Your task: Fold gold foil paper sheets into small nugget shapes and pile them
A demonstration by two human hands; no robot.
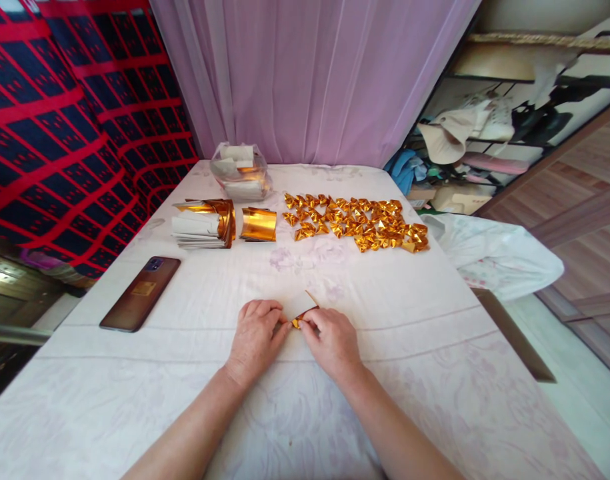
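Gold foil paper (303,311), one sheet, lay near-centre on the cloth-covered table (409,373), pinched at its near corner between left hand (257,339) and right hand (331,341), fingertips meeting. Sharp folding likely needed edges aligned, crease pressed flat (finished folded gold pieces (357,223) lay far right).

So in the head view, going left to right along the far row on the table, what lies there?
Stack of foil sheets → curled gold sheet → spread of folded gold pieces. The clear plastic bag sits behind the first two, so I leave it out of the order.
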